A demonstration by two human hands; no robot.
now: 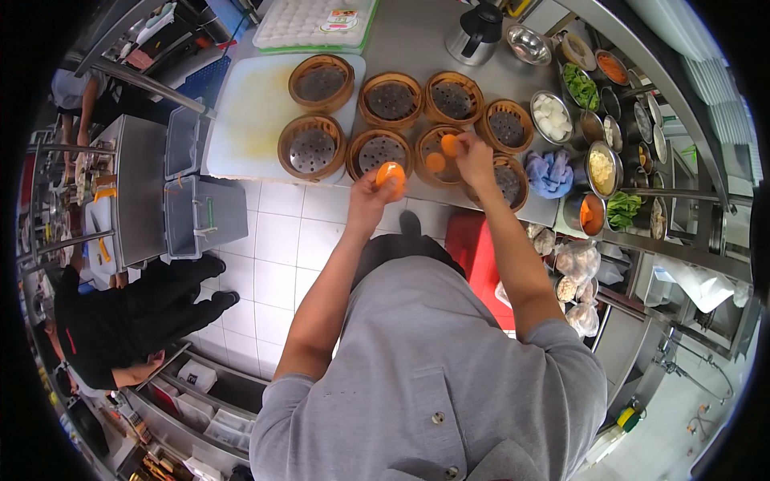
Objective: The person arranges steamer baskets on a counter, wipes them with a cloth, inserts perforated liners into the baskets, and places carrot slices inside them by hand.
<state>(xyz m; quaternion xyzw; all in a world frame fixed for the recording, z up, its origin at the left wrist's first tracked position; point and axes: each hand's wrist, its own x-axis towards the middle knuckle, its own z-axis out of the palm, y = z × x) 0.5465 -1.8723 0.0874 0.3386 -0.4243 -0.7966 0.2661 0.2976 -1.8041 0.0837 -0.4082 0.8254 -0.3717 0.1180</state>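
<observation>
My left hand is closed on orange slices, held just in front of a round bamboo steamer with a perforated metal base. In my right hand a single orange slice is pinched above another steamer. One more orange slice lies inside that steamer. Several other bamboo steamers stand in rows across the counter and a white board.
A white cutting board carries two steamers. Right of them are a crumpled blue cloth and a bowl of white pieces. A metal jug stands behind. A co-worker in black is at the left.
</observation>
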